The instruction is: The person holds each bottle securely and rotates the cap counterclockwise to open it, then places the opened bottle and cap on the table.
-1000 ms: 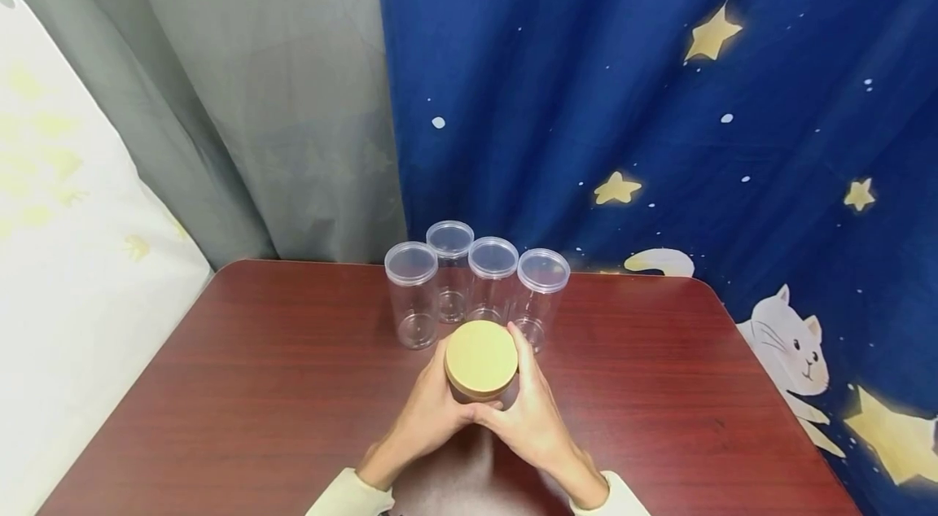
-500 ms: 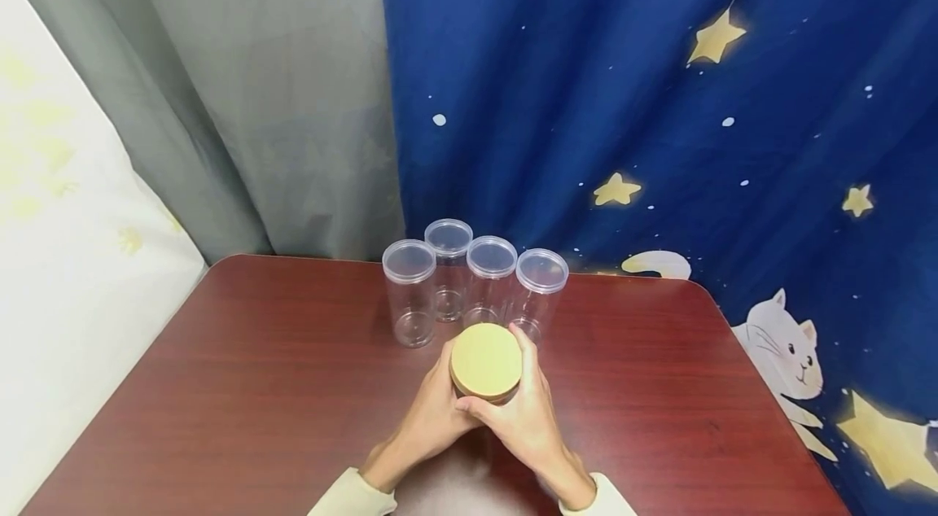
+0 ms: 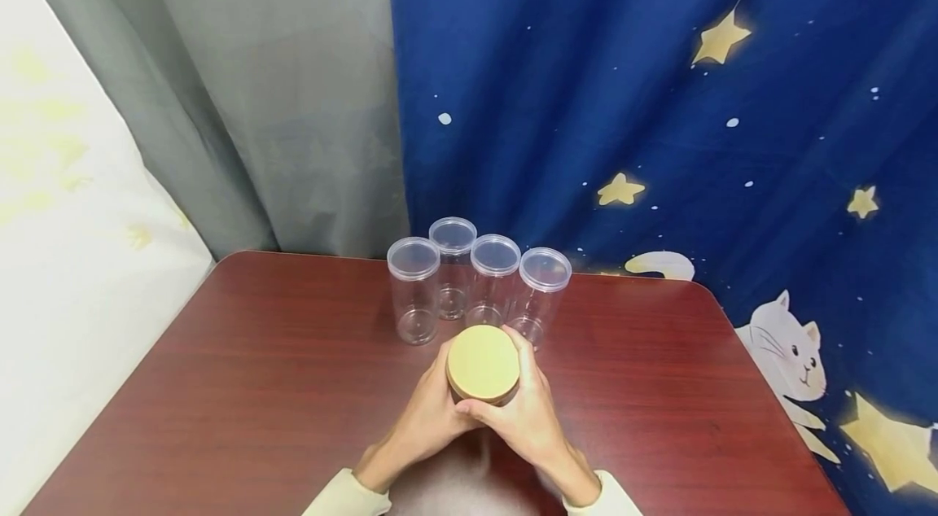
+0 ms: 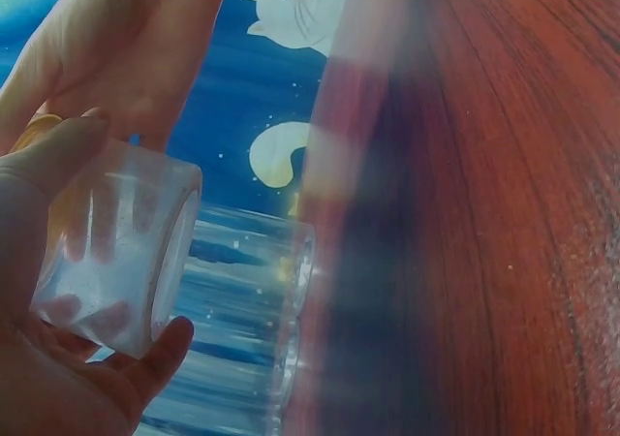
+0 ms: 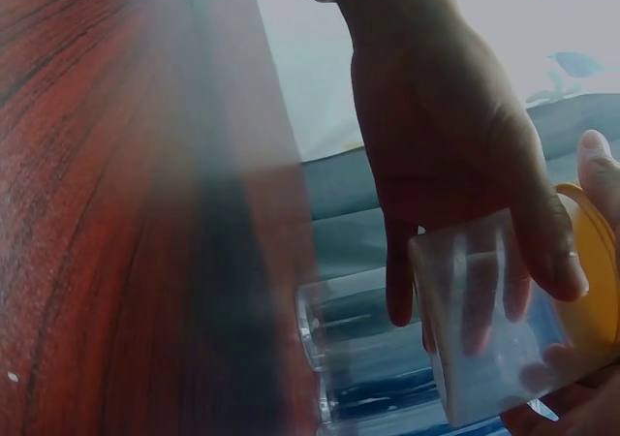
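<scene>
Both hands hold a translucent plastic jar [image 4: 126,233] with a round yellow lid [image 3: 484,363], at the middle of the table in the head view. My left hand [image 3: 428,412] grips its left side, fingers curled round the body and one fingertip near the base in the left wrist view. On the other side my right hand [image 3: 531,418] wraps the jar, its thumb lying across the front just below the lid. The jar is upright, its base above the tabletop in the wrist views. From the head view, the lid hides most of the body.
Just behind the hands, several clear jars with transparent lids [image 3: 414,259] stand close together on the dark red wooden table [image 3: 293,386]. A blue star-patterned curtain [image 3: 513,93] and a grey curtain [image 3: 315,109] hang behind the table; white cloth [image 3: 88,272] hangs at left.
The right thumb has slid left across the front of the jar and now overlaps the left hand. The lidded jar stays in both hands. The head view has shifted slightly; the clear jars stand unchanged.
</scene>
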The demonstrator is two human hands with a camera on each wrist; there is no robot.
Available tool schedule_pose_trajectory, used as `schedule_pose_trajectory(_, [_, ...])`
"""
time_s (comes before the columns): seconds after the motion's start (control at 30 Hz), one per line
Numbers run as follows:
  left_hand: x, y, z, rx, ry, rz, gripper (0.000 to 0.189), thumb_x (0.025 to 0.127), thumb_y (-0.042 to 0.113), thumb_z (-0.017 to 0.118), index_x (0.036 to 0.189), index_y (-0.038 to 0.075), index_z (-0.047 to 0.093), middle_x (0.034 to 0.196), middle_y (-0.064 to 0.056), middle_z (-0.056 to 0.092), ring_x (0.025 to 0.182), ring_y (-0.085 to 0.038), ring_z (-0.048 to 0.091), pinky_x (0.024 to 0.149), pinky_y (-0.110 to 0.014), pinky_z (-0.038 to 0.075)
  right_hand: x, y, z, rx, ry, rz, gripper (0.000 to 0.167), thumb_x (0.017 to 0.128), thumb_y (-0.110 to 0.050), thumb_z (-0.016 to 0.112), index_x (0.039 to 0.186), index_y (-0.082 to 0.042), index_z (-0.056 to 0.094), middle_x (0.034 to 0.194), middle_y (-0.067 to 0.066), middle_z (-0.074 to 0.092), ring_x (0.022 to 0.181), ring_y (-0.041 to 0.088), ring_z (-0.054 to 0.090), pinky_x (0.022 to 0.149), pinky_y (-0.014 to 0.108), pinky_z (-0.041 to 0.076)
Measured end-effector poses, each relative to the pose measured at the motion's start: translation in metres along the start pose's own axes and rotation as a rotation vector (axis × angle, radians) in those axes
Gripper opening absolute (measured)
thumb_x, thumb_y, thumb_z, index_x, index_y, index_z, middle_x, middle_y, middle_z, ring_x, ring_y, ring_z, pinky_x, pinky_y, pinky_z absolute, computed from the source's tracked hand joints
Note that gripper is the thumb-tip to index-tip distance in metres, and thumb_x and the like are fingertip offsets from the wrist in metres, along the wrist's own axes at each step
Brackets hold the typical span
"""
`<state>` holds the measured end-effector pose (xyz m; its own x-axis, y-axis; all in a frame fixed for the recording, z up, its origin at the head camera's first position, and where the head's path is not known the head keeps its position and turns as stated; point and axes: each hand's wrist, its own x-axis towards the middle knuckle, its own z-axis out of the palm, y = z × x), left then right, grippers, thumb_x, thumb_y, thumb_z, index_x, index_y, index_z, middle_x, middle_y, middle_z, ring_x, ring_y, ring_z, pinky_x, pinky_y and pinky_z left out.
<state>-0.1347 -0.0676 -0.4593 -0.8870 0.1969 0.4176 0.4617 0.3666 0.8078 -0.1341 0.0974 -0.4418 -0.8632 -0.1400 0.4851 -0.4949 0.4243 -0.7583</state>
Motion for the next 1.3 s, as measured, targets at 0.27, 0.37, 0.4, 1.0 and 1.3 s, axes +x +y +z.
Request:
schedule_pose_trajectory(0.27, [0.003, -0.001, 0.001, 0.020, -0.015, 0.012, 0.097, 0.064, 0.026, 0.093, 0.144, 0.011, 0.040, 0.136, -0.003, 0.057, 0.123, -0.018, 0.057, 0.103, -0.043, 0.047, 0.003, 0.003, -0.007, -0.017, -0.036, -0.005, 0.106, 0.057, -0.032, 0.097, 0.145, -0.016, 0.040, 0.130, 0.005, 0.062, 0.112, 0.021, 0.062, 0.094, 0.040, 0.051])
schedule_pose_trajectory(0.37, [0.005, -0.001, 0.001, 0.019, -0.023, 0.025, 0.097, 0.064, 0.026, 0.093, 0.144, 0.011, 0.039, 0.136, -0.004, 0.057, 0.123, -0.018, 0.057, 0.104, -0.043, 0.047, 0.005, 0.002, -0.009, -0.005, -0.039, -0.004, 0.106, 0.057, -0.031, 0.097, 0.146, -0.016, 0.040, 0.130, 0.006, 0.062, 0.113, 0.021, 0.061, 0.095, 0.040, 0.050])
schedule_pose_trajectory(0.4, [0.006, -0.001, 0.001, 0.018, -0.024, 0.028, 0.098, 0.064, 0.026, 0.093, 0.144, 0.011, 0.039, 0.137, -0.004, 0.056, 0.123, -0.018, 0.056, 0.104, -0.043, 0.046, 0.005, 0.002, -0.009, -0.003, -0.039, -0.008, 0.106, 0.057, -0.030, 0.097, 0.146, -0.015, 0.040, 0.130, 0.007, 0.062, 0.113, 0.021, 0.061, 0.095, 0.040, 0.050])
schedule_pose_trajectory(1.0, [0.003, -0.001, 0.000, -0.013, -0.071, -0.045, 0.097, 0.063, 0.020, 0.090, 0.145, 0.018, 0.039, 0.137, 0.003, 0.056, 0.122, -0.013, 0.055, 0.105, -0.040, 0.045, 0.007, 0.004, -0.018, 0.046, -0.149, 0.029, 0.103, 0.061, -0.032, 0.095, 0.146, -0.020, 0.039, 0.133, 0.001, 0.060, 0.118, 0.017, 0.059, 0.099, 0.039, 0.048])
schedule_pose_trajectory(1.3, [0.002, -0.001, -0.008, -0.050, -0.129, -0.060, 0.097, 0.065, 0.029, 0.093, 0.145, 0.021, 0.039, 0.135, 0.003, 0.056, 0.119, -0.012, 0.055, 0.105, -0.038, 0.045, 0.009, 0.004, -0.023, 0.072, -0.233, -0.013, 0.102, 0.063, -0.032, 0.094, 0.148, -0.024, 0.037, 0.134, -0.002, 0.059, 0.120, 0.016, 0.057, 0.101, 0.040, 0.047])
